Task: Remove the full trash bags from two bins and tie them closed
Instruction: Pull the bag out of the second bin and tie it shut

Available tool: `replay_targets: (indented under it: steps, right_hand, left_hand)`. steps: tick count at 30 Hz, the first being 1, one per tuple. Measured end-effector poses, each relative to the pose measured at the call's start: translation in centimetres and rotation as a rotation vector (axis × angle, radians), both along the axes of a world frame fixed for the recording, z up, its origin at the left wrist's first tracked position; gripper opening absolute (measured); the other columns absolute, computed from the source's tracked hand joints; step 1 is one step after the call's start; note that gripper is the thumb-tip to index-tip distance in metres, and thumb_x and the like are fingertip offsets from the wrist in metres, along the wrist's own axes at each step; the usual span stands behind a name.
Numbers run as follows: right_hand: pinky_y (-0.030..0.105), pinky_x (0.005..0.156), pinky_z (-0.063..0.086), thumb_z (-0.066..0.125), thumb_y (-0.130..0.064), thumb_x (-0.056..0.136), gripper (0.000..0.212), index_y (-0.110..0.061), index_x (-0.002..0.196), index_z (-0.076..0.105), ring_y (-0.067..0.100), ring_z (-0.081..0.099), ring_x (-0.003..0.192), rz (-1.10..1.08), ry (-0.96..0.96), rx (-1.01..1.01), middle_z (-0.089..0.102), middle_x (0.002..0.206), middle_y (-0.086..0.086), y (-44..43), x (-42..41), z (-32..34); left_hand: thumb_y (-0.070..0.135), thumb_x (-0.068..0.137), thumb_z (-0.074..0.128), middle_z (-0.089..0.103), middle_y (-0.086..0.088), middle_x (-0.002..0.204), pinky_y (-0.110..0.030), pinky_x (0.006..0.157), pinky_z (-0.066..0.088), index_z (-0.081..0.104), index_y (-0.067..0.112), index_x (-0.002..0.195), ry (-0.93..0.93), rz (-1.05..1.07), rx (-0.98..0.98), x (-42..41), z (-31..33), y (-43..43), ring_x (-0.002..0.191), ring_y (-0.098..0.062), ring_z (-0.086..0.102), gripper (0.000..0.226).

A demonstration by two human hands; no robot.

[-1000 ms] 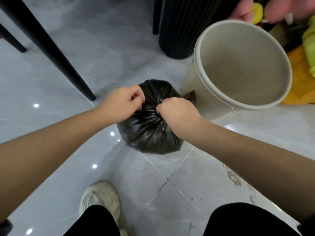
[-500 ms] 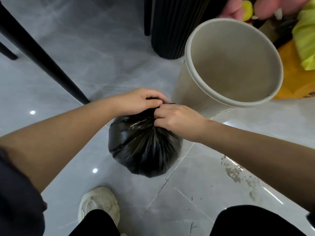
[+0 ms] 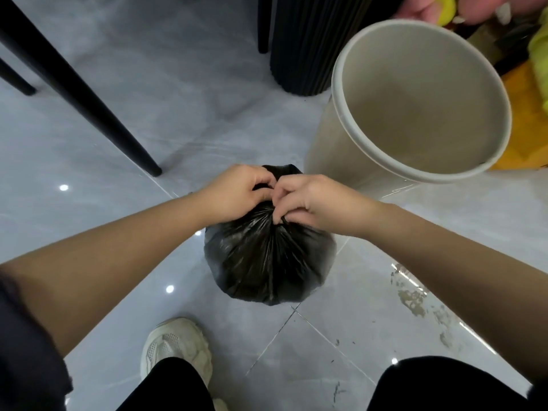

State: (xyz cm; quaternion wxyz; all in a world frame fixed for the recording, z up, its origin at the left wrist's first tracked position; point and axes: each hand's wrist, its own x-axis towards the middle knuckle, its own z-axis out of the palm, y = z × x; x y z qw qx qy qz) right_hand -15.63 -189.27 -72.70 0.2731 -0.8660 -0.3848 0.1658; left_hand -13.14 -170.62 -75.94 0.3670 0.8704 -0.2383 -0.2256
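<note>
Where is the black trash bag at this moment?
In the head view the black trash bag is at centre frame, its gathered neck gripped by the left hand and right hand, just left of the beige bin and ahead of the white shoe.

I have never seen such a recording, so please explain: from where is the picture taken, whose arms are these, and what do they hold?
There is no machine here. The camera is worn on a person's head and looks down, so both arms are that person's own. The left hand and the right hand pinch the gathered neck of a black trash bag, which sits on the grey tiled floor. Beside it stands a beige bin with no bag inside.
</note>
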Motion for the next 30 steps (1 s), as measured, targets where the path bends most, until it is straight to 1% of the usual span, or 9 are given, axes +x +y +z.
replay_targets:
  steps: [2,5,8,11,13,16,20,25,30]
  right_hand:
    - [0.02,0.082,0.045,0.067,-0.01,0.08,0.014,-0.018,0.088,0.076,0.007,0.057,0.086,-0.067,0.139,0.047,0.063,0.095,-0.001,0.1,0.4,0.4]
    - [0.013,0.082,0.039,0.07,-0.007,0.08,0.015,-0.017,0.088,0.076,0.004,0.057,0.086,-0.289,0.316,0.223,0.061,0.094,0.0,0.0,0.2,0.4]
    - [0.017,0.087,0.04,0.07,-0.008,0.08,0.015,-0.018,0.091,0.074,0.004,0.057,0.09,-0.455,0.394,0.412,0.061,0.094,-0.004,0.4,-0.8,-0.1]
    - [0.019,0.084,0.042,0.069,-0.005,0.081,0.015,-0.016,0.09,0.074,0.005,0.057,0.092,-0.533,0.392,0.483,0.06,0.097,-0.002,0.8,-1.5,-0.7]
    - [0.018,0.083,0.043,0.068,-0.004,0.082,0.015,-0.014,0.09,0.074,0.005,0.057,0.095,-0.559,0.361,0.481,0.061,0.1,0.003,0.9,-1.7,-1.1]
    - [0.018,0.093,0.042,0.066,-0.005,0.081,0.016,-0.014,0.091,0.074,0.006,0.058,0.099,-0.629,0.294,0.484,0.063,0.1,-0.001,1.2,-2.2,-1.9]
    - [0.011,0.09,0.04,0.067,-0.004,0.081,0.017,-0.018,0.088,0.075,0.0,0.058,0.095,-0.769,0.234,0.491,0.063,0.096,-0.005,2.3,-2.7,-2.7]
    - [0.018,0.091,0.046,0.065,-0.001,0.08,0.02,-0.018,0.084,0.075,0.004,0.063,0.091,-0.887,0.232,0.533,0.068,0.088,-0.01,3.2,-1.6,-2.5]
    - [0.017,0.084,0.05,0.065,-0.003,0.078,0.021,-0.022,0.082,0.074,0.003,0.066,0.085,-0.944,0.239,0.529,0.071,0.085,-0.011,4.5,-0.7,-2.3]
  left_hand:
    - [0.021,0.083,0.055,0.055,0.006,0.076,-0.033,0.072,0.046,0.067,0.011,0.083,-0.15,-0.017,0.016,-0.4,0.1,-0.2,0.077,-0.02,0.058,0.016]
    - [0.025,0.082,0.054,0.063,0.0,0.084,-0.031,0.075,0.045,0.07,0.011,0.089,-0.285,0.12,-0.014,-0.7,0.6,-0.2,0.084,-0.022,0.059,0.022]
    - [0.021,0.083,0.057,0.063,-0.003,0.085,-0.029,0.075,0.043,0.07,0.012,0.088,-0.359,0.25,-0.054,-1.4,0.8,-0.3,0.084,-0.022,0.057,0.017]
    - [0.014,0.085,0.058,0.06,-0.004,0.086,-0.03,0.07,0.044,0.068,0.011,0.088,-0.327,0.322,-0.076,-2.1,0.7,-0.6,0.077,-0.021,0.058,0.011]
    - [0.009,0.086,0.059,0.06,-0.005,0.085,-0.023,0.07,0.041,0.068,0.008,0.087,-0.297,0.343,-0.085,-2.2,0.7,-0.7,0.076,-0.019,0.057,0.009]
    - [0.008,0.086,0.059,0.061,-0.003,0.085,-0.008,0.068,0.033,0.067,0.009,0.085,-0.245,0.416,-0.073,-2.5,0.8,-0.8,0.076,-0.012,0.051,0.008]
    - [0.01,0.087,0.056,0.063,-0.001,0.084,-0.02,0.068,0.034,0.068,0.011,0.084,-0.14,0.557,-0.038,-2.9,1.0,-1.3,0.08,-0.017,0.054,0.012]
    - [0.019,0.089,0.054,0.064,0.006,0.087,-0.017,0.068,0.03,0.068,0.016,0.089,-0.166,0.621,0.006,-2.0,2.0,-1.1,0.081,-0.011,0.052,0.014]
    - [0.027,0.093,0.051,0.054,0.006,0.065,-0.024,0.063,0.032,0.063,0.016,0.085,0.028,0.684,0.027,-0.2,2.5,-0.1,0.063,-0.013,0.049,0.018]
